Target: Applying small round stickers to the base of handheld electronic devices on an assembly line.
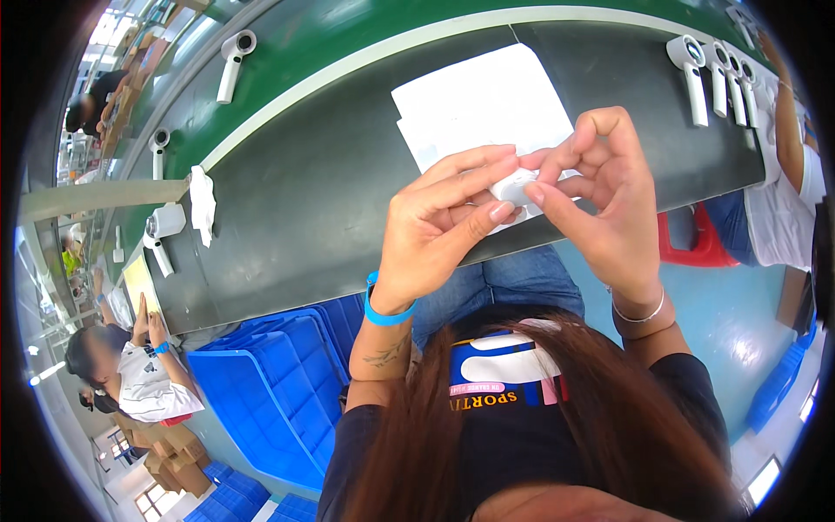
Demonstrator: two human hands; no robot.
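My left hand [439,217] holds a small white rounded piece [513,188] between its thumb and fingers, above the near edge of the dark work surface. On the same piece, the thumb and index finger of my right hand [609,187] are pinched from the other side. My fingers cover much of it, so its exact kind cannot be made out. Beneath and beyond my hands lie white sheets [483,96] on the dark work surface [296,209].
White handheld fans stand or lie at the left [230,70] and far right [694,83] near a green belt [348,39]. A crumpled white cloth [202,204] hangs by a beam. Blue crates [261,391] and a red stool [687,239] flank me. Co-workers sit at both sides.
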